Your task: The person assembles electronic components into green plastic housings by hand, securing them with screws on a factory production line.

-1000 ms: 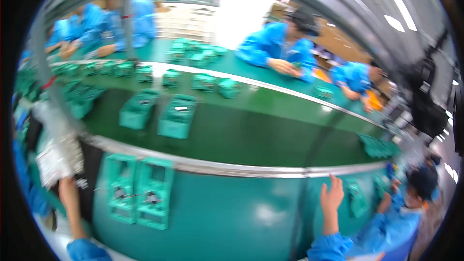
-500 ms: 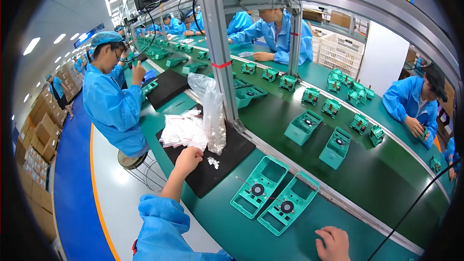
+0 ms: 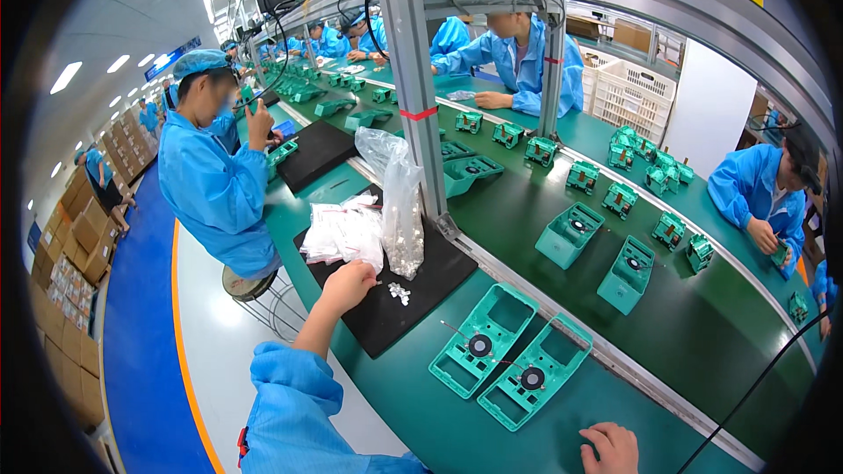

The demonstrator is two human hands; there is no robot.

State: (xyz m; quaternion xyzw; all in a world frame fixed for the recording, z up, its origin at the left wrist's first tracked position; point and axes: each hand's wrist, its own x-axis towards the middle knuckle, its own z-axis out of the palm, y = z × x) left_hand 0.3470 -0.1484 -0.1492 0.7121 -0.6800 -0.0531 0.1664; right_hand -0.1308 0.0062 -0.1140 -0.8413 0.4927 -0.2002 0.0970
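My left hand [image 3: 349, 287] is closed over the black mat [image 3: 379, 333], fingers bunched beside a small pile of white parts [image 3: 399, 294]. What its fingertips hold, if anything, is hidden. White bags with red seams [image 3: 344, 233] and a clear plastic bag of small pale parts [image 3: 404, 241] lie just beyond it. My right hand [image 3: 612, 448] rests on the green table at the lower right, its fingers loosely apart and holding nothing. Between my hands lie a green plastic housing [image 3: 457, 370] and a second green housing [image 3: 514, 415], each with a round black speaker and thin wires.
Beyond a metal post [image 3: 411, 96], a dark green conveyor [image 3: 527, 298] carries green housings [image 3: 569, 235] and several smaller green assemblies [image 3: 581, 177]. A co-worker in blue [image 3: 211, 175] sits at the left; others work across the line. A black cable [image 3: 764, 367] hangs at the right.
The whole view has shifted slightly, moving things a little to the right in the picture. My left hand stays by the white parts; my right hand stays on the table.
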